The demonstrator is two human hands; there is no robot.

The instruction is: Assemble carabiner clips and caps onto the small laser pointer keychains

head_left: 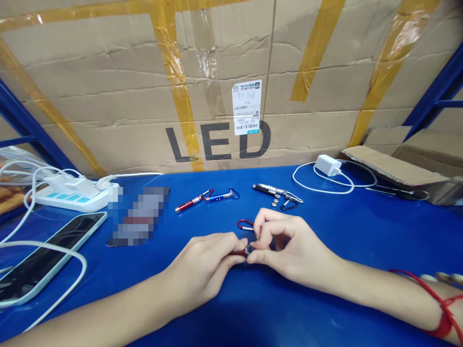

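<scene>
My left hand (pixel 204 262) is closed round a small red pen torch (pixel 238 252), its silver end facing right. At that end my right hand (pixel 292 243) pinches with thumb and fingertips; what is between them, if anything, is too small to make out. A red carabiner (pixel 245 222) lies just beyond the right fingers. Farther back are a red pen torch (pixel 188 205) and a blue pen torch (pixel 218 197), each with a clip. To their right lie a black and silver pen torch (pixel 269 189), several small button cells (pixel 275 200) and a black carabiner (pixel 289 205).
A phone (pixel 54 255) and a white power strip (pixel 77 197) with cables occupy the left. Beside them is a pixelated flat item (pixel 141 217). A white charger (pixel 327 165) and an opened carton (pixel 398 166) stand back right. A large cardboard box (pixel 126 111) walls the rear.
</scene>
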